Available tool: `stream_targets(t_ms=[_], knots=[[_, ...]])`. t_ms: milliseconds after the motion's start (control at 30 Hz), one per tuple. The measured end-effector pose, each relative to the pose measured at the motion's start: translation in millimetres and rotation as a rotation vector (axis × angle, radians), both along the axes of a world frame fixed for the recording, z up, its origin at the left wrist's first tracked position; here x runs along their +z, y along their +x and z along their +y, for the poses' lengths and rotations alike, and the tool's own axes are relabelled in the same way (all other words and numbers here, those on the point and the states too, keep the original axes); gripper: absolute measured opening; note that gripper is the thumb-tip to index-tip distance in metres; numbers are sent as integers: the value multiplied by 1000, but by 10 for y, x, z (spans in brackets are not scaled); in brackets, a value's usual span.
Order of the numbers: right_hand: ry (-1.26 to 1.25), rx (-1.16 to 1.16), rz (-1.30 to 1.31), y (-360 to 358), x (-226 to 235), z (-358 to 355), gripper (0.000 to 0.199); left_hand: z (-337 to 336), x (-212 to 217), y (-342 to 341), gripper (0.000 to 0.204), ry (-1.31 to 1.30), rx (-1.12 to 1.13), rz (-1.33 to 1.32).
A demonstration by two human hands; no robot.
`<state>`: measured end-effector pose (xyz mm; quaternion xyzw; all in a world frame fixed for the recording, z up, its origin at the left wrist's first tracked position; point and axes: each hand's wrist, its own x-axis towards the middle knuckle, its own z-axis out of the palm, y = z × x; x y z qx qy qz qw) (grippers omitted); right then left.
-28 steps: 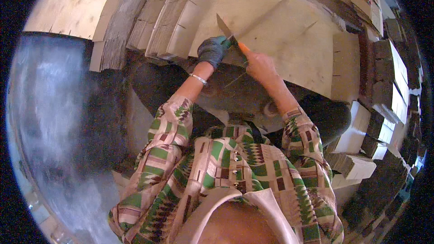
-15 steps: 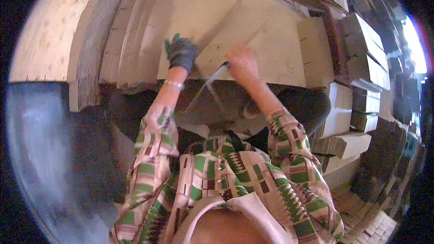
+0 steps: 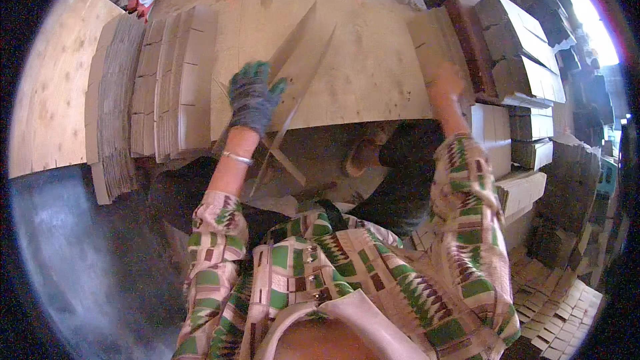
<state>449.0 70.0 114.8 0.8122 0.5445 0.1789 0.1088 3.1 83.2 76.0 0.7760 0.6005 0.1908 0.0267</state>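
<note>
Now, gloved left hand (image 3: 253, 97) gripping cardboard sheet (image 3: 300, 60); right hand (image 3: 445, 81) blurred — grip unclear, on workbench (image 3: 373, 73)

One gloved hand (image 3: 252, 97), one bare hand (image 3: 445, 80)

Right hand (image 3: 448, 83) blurred; its grip unclear.

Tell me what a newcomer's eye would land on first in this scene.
First the gloved left hand, at centre left, pressing down on a long, thin cardboard strip that lies on the pale wooden board. Next the bare right hand, blurred, at the board's right side near stacked flat cardboard. Fanned cardboard sheets lie along the left.
</note>
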Motion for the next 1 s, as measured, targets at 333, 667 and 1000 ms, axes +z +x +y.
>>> stream_targets(t_ms=[333, 667, 1000], knots=[[490, 127, 735, 13, 344, 123, 48, 266, -435, 510, 46, -305, -101, -76], [136, 602, 974, -2081, 253, 172, 72, 232, -362, 594, 40, -340, -180, -16], [21, 577, 972, -2072, -141, 101, 78, 320, -278, 444, 41, 104, 61, -157]])
